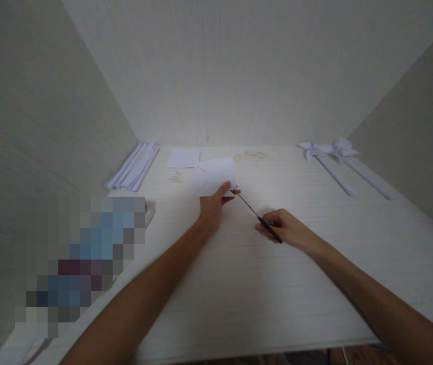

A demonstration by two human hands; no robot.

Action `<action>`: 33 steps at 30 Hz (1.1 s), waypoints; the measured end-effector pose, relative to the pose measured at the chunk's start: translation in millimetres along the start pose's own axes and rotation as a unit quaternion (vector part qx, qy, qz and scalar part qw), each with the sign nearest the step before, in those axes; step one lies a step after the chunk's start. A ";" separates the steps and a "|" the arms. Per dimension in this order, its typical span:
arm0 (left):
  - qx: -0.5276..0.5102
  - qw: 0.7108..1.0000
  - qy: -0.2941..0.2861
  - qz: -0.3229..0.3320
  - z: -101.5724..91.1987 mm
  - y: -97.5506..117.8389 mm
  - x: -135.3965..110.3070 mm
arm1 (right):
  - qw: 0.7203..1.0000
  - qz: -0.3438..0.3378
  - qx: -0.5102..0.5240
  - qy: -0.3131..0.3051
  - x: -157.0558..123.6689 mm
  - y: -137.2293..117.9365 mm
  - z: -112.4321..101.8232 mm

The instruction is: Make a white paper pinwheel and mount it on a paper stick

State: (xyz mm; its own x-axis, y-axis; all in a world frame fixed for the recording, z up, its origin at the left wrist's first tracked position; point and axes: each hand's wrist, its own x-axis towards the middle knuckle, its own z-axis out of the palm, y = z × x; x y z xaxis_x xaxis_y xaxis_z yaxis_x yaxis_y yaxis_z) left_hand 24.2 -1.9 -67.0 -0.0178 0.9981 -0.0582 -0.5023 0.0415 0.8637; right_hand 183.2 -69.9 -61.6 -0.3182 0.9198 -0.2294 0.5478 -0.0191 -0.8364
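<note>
My left hand point(213, 204) pinches the near edge of a folded white paper sheet point(214, 175) and holds it just above the pale table point(247, 284). My right hand point(287, 228) is closed around the black handle of a pair of scissors point(257, 217). The thin blades point up and to the left and reach the paper's lower right corner beside my left thumb. Whether the blades are apart is too small to see.
A flat white square of paper point(183, 157) lies at the back. White paper strips point(135, 165) are stacked at the back left. Two finished white paper pinwheels point(330, 151) with long stems lie at the back right. Small pale bits point(250, 155) sit near the rear wall. Walls enclose three sides.
</note>
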 end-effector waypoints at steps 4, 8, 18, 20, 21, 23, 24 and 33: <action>0.006 1.000 0.003 0.002 0.1 0.6 -0.7 | 1.000 -0.001 0.004 0.001 -0.1 -0.7 0.7; 0.018 1.000 0.001 0.010 0.0 1.3 -1.4 | 1.000 0.001 0.000 0.006 0.3 -0.1 1.3; 0.023 1.000 0.014 0.007 0.5 -0.4 -0.5 | 1.000 -0.001 0.008 0.013 0.5 1.0 2.4; 0.025 1.000 0.011 0.007 0.3 -0.5 -0.4 | 1.000 -0.004 0.012 0.008 0.7 0.9 2.5; 0.026 1.000 0.012 0.006 0.3 -0.4 -0.5 | 1.000 -0.005 0.015 0.006 0.8 0.8 2.7; 0.027 0.999 0.016 0.005 0.6 -0.1 -0.9 | 1.000 -0.004 0.026 0.003 1.1 0.5 3.7; 0.027 0.999 0.020 0.006 0.8 0.1 -1.1 | 0.999 -0.002 0.035 0.002 1.3 0.2 4.4; 0.027 0.999 0.033 0.012 2.3 -0.8 -0.6 | 0.996 0.010 0.085 0.002 1.0 -5.0 10.1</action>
State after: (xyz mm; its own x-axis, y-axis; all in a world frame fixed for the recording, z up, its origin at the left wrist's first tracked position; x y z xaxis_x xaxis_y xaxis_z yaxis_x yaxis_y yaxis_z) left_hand 26.6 -2.5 -66.5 -0.0878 0.9938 -0.0678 -0.4533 0.0207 0.8911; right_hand 172.3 -72.9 -62.7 -0.3056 0.9198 -0.2460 0.4154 -0.1037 -0.9037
